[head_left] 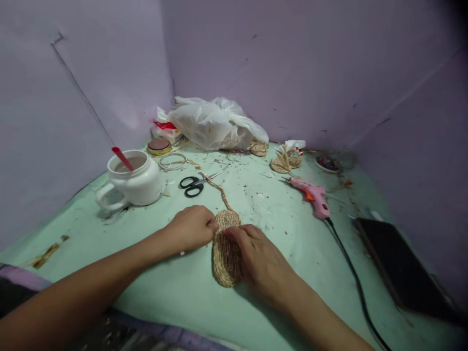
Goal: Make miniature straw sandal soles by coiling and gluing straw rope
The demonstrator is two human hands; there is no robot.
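A coiled straw-rope sole (225,258), long and narrow-waisted, lies between my hands on the green-covered table. My left hand (193,226) is closed in a fist, its thumb and fingertip pinching the sole's left edge near the waist. Across from it, my right hand (261,258) grips the right side, with the thumb on top and the other fingers partly hidden. From the sole's far end a twisted straw rope (224,196) trails away toward the back left. Black-handled scissors (195,185) lie partly open beside that rope.
A white mug (141,183) with a red straw stands at left, near a ring (172,161) and a round tin (159,145). Behind is a white plastic bag (215,124). Rightward lie a small straw slipper (283,163), a pink glue gun (309,192) with its cord, and a dark tablet (398,263).
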